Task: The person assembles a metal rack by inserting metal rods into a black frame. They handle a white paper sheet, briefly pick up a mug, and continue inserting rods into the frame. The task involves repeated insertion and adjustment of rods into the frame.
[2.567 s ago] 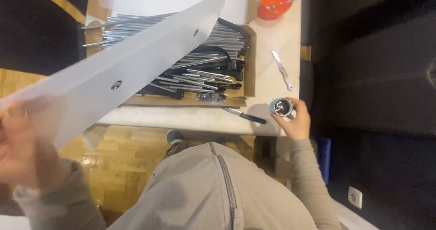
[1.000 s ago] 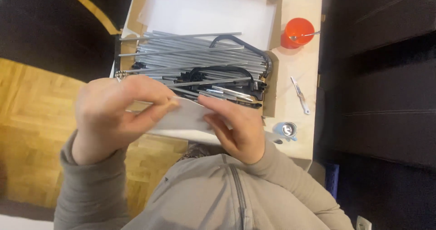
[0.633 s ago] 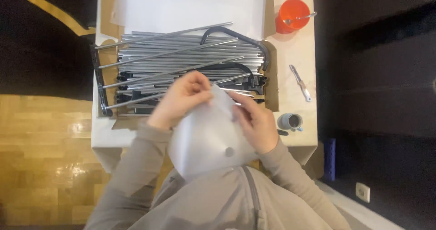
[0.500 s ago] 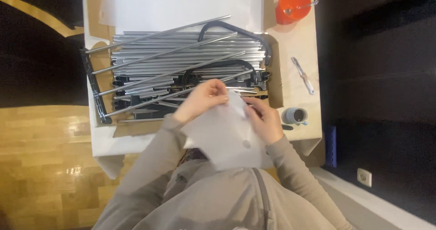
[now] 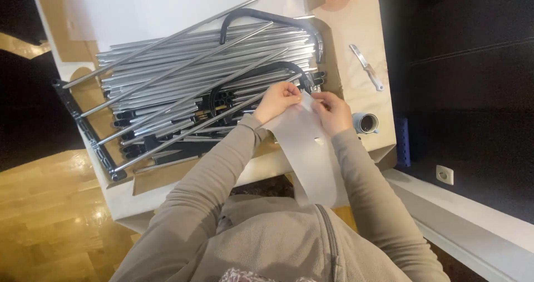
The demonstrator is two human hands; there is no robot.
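Mid-frame, the left hand (image 5: pixel 276 100) and right hand (image 5: pixel 332 111) were both pinched on the top edge of a white sheet (image 5: pixel 305 148). The metal rods (image 5: pixel 189 87) lay bundled, unassembled, on the worktop (image 5: pixel 356 31).

Light wood table (image 5: pixel 364 31), wood parquet floor (image 5: pixel 44 215) w/ glare, white wall w/ 1 socket (image 5: pixel 444 174), dark surroundings.
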